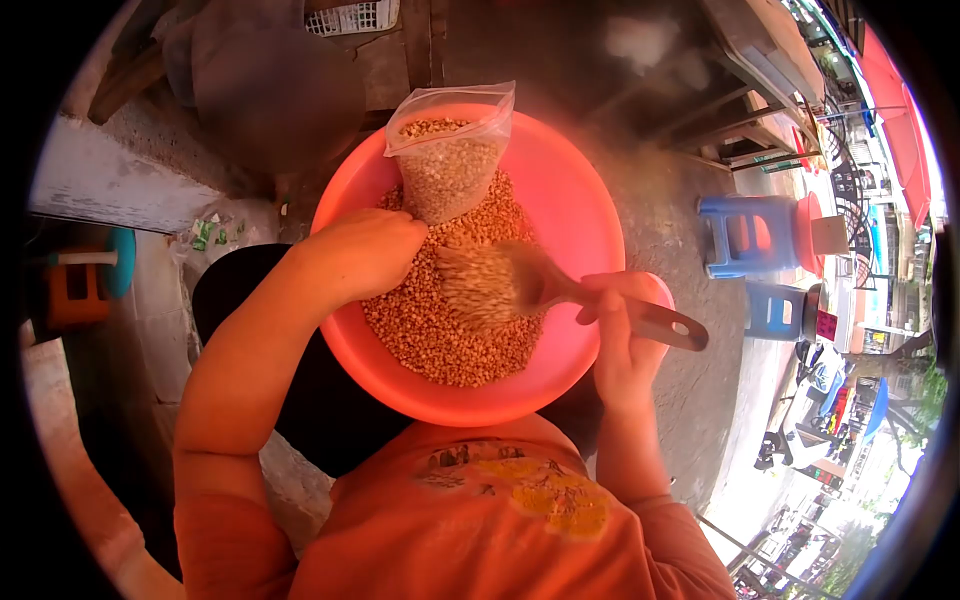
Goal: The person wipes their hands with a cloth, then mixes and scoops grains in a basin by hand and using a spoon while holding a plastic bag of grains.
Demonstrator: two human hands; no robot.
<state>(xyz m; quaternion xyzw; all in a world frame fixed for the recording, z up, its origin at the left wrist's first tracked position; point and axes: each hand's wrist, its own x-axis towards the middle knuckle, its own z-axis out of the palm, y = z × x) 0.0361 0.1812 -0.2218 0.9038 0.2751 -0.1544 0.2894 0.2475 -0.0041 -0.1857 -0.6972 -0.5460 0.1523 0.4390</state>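
A wide pink-red plastic basin (585,185) sits at my lap, holding a heap of golden-brown grains (455,355). On the far side of the heap, a clear plastic bag (455,165) part-filled with similar grains stands with its mouth away from me. My left hand (370,250) is closed at the bag's lower left edge, its fingertips hidden. With my right hand (628,335) I grip the handle of a brown scoop (545,283) from the right side. Its bowl is loaded with grains and blurred by motion, over the heap, below the bag.
Blue plastic stools (755,235) stand on the concrete floor at the right, by the bright street. A wooden table (760,60) is at the upper right. A white basket (352,18) lies at the top. An orange stool (78,295) stands far left.
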